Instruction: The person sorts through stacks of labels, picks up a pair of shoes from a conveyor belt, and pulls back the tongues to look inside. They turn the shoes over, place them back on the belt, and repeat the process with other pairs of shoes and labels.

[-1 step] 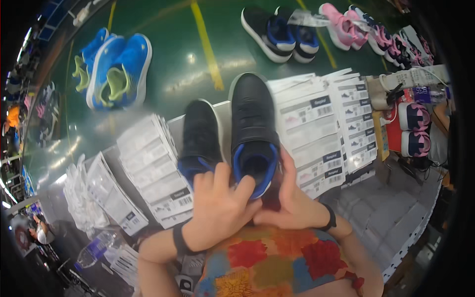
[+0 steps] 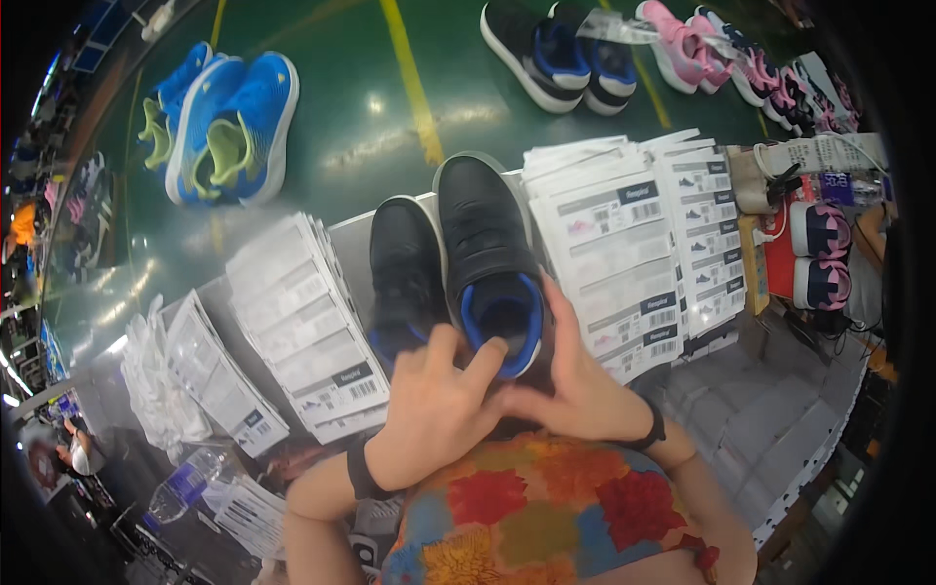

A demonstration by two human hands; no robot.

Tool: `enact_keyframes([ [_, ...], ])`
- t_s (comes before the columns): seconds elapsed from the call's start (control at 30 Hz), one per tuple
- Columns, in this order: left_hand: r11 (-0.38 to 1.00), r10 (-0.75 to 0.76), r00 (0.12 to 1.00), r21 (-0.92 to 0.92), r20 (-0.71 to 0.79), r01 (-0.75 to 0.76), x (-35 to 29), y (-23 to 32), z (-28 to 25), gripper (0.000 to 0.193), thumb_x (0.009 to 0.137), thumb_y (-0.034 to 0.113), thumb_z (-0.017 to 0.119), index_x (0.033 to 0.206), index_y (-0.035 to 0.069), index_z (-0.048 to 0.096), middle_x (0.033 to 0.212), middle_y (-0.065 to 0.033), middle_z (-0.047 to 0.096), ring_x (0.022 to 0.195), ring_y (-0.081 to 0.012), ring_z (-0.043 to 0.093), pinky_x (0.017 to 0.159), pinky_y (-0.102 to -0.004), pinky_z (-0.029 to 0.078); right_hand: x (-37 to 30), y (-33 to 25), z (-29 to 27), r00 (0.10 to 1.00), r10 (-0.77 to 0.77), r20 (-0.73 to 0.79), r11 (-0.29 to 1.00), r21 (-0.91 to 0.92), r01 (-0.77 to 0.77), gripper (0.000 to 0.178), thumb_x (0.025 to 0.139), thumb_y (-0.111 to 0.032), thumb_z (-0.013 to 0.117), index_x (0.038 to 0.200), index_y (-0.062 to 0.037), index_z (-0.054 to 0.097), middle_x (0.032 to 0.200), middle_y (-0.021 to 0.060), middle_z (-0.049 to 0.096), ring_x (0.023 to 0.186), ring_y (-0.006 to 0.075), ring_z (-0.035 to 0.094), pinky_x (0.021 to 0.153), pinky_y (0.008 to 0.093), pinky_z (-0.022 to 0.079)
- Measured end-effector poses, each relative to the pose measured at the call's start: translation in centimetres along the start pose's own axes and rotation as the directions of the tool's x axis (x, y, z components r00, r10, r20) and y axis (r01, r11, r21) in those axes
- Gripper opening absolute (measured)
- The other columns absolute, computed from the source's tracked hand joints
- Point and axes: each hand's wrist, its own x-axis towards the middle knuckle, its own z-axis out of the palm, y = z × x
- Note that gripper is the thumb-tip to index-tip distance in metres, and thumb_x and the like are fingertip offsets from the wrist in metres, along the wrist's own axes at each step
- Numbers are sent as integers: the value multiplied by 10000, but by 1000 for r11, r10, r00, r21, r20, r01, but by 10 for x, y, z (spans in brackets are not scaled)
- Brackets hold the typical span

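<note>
In front of me is a pair of black shoes with blue lining. The right one [image 2: 485, 229] has a strap across its top and its toe points away from me. My right hand [image 2: 575, 390] grips this shoe by its right side and heel. My left hand [image 2: 429, 405] is curled at the heel ends, with one finger at the opening of the right shoe and the other fingers against the left shoe [image 2: 405, 263]. The heel of the left shoe is partly hidden behind those fingers.
Printed label sheets lie in stacks left [image 2: 302, 327] and right [image 2: 609, 253] of the shoes. Blue shoes [image 2: 239, 127], another black pair [image 2: 536, 54] and pink shoes [image 2: 673, 44] stand on the green surface beyond. A plastic bottle [image 2: 185, 487] is at lower left.
The right black shoe has shifted a little to the left and its toe tilts slightly more leftward. Both hands keep their hold, and the view has moved slightly.
</note>
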Motion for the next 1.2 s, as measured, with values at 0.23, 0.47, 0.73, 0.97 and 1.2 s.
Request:
enact_keyframes([
  [0.23, 1000, -5, 937, -9, -349, 2, -45, -31, -7, 398, 642, 101, 861, 986, 47, 669, 1017, -117, 643, 903, -296, 627, 787, -398, 513, 16, -12, -20, 984, -174, -28, 864, -484, 139, 500, 851, -190, 704, 1278, 14, 542, 1319, 209, 529, 1199, 384, 527, 991, 409, 470],
  [0.47, 948, 305, 829, 227, -469, -221, -9, -65, 6, 288, 667, 94, 804, 899, 2, 660, 972, -154, 644, 869, -332, 652, 733, -433, 527, 81, 1, -15, 712, -649, 267, 438, -635, 636, 291, 714, -94, 687, 975, 11, 613, 958, 129, 614, 932, 313, 616, 925, 421, 514],
  [0.73, 946, -182, 908, -320, -378, 56, 33, -61, -61, 112, 824, 37, 736, 829, -56, 674, 742, -62, 671, 675, -103, 593, 627, -224, 450, 141, -41, -43, 987, -47, 156, 998, -42, 54, 102, 841, -68, 711, 877, 27, 718, 753, 55, 683, 709, 108, 613, 657, 236, 477],
  [0.97, 701, -508, 835, -665, -213, 257, 53, -66, -70, 135, 854, 83, 707, 847, -52, 714, 699, 4, 638, 608, -47, 516, 571, -195, 383, 165, -27, -44, 985, 44, 164, 967, 242, -83, 179, 883, -136, 721, 931, 35, 729, 842, 48, 707, 776, 82, 631, 714, 220, 505],
  [1.2, 567, -562, 819, -775, -117, 279, 58, -74, -71, 118, 861, 76, 689, 855, -40, 712, 698, -23, 654, 595, -55, 549, 560, -197, 404, 169, -22, -46, 991, 8, 132, 981, 189, -33, 185, 882, -150, 725, 946, 24, 731, 859, 48, 708, 789, 81, 628, 721, 215, 500],
])
